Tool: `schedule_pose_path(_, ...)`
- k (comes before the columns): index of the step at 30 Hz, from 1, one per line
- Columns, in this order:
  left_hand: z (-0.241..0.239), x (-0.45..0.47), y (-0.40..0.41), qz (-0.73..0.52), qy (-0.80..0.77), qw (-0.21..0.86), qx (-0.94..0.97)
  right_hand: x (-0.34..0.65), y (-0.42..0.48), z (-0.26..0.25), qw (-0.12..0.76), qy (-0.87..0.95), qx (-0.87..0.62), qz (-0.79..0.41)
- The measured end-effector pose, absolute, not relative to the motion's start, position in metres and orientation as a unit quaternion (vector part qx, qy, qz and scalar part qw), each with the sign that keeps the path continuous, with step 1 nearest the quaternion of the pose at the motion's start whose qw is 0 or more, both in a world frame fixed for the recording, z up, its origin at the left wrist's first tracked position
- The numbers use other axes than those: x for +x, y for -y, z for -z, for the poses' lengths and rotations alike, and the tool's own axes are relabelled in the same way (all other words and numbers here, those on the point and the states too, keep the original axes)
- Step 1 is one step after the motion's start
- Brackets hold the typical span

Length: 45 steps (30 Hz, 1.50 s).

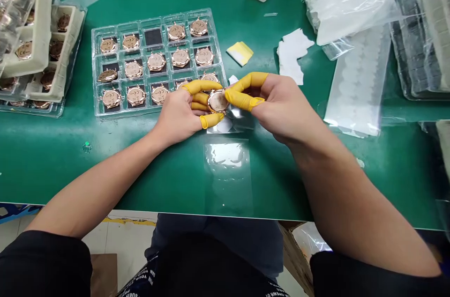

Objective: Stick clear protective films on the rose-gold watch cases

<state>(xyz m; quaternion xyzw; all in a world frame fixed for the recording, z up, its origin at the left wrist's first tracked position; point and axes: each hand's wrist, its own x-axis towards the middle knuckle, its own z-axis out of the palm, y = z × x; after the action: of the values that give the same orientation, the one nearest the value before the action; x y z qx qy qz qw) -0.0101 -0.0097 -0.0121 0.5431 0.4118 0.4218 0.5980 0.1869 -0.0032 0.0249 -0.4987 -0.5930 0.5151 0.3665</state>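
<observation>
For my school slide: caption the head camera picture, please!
The left hand and right hand, in yellow finger cots, hold a rose-gold watch case beside a clear tray of cases.

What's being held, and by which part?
A rose-gold watch case, held by its rim: the left hand and right hand grip opposite edges with fingertips in yellow finger cots, leaving the middle of the round face uncovered.

A watch workshop: trays [151, 18] of cases [180, 57] on a green workbench [45, 156].
</observation>
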Motion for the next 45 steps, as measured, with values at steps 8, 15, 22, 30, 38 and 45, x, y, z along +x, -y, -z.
schedule_pose_path(8,0.0139,-0.0114,0.0087,-0.405,-0.404,0.598,0.561,0.1884,0.0029,-0.0303,0.338,0.655,-0.508,-0.446)
schedule_pose_path(15,0.0144,-0.0119,0.0087,-0.406,-0.394,0.587,0.579,0.1932,0.0025,-0.0325,0.327,0.668,-0.496,-0.448)
schedule_pose_path(22,0.0178,-0.0118,0.0091,-0.401,-0.396,0.577,0.591,0.1955,0.0015,-0.0304,0.317,0.692,-0.495,-0.419)
schedule_pose_path(30,0.0146,-0.0105,0.0104,-0.4,-0.406,0.578,0.584,0.194,0.0023,-0.0289,0.32,0.686,-0.51,-0.408)
schedule_pose_path(38,0.0131,-0.0109,0.0092,-0.396,-0.41,0.586,0.576,0.1935,0.0032,-0.033,0.326,0.671,-0.508,-0.431)
schedule_pose_path(45,0.0099,-0.0104,0.0091,-0.392,-0.413,0.591,0.572,0.1919,0.0049,-0.0337,0.317,0.669,-0.514,-0.433)
